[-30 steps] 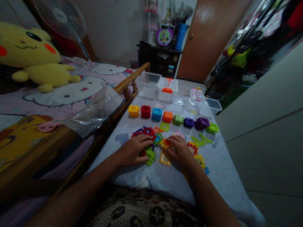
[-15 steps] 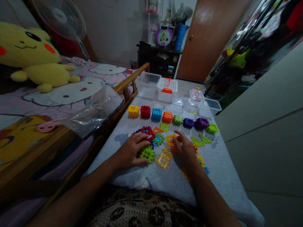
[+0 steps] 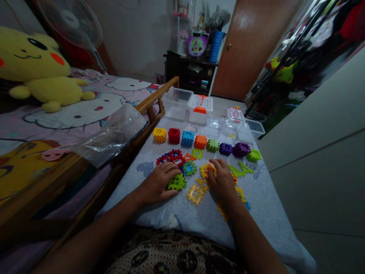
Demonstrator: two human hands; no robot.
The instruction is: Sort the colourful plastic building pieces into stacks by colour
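Note:
My left hand (image 3: 160, 182) rests on the cloth, its thumb and fingers closed around green square building-block pieces (image 3: 177, 182) with notched edges. My right hand (image 3: 224, 179) is curled over a yellow notched piece (image 3: 205, 169), with thumb and forefinger on it. Between the hands lies a yellow window piece (image 3: 195, 194). Beyond the left fingers are red pieces (image 3: 176, 156) and a green-rimmed blue piece (image 3: 189, 168). Partly hidden under the right hand and wrist are more yellow pieces (image 3: 241, 193). Thin light-green pieces (image 3: 242, 168) lie to its right.
A row of stacked coloured blocks (image 3: 200, 142) crosses the cloth-covered table (image 3: 262, 217). Behind it stand clear plastic boxes (image 3: 178, 101) and a lidded box with orange clips (image 3: 200, 107). A wooden bed rail (image 3: 154, 101) and a plastic bag (image 3: 114, 133) border the left side.
My right forefinger has come down onto the yellow piece and the hand has shifted slightly. My left hand stays around the green pieces. The whole view has moved a little.

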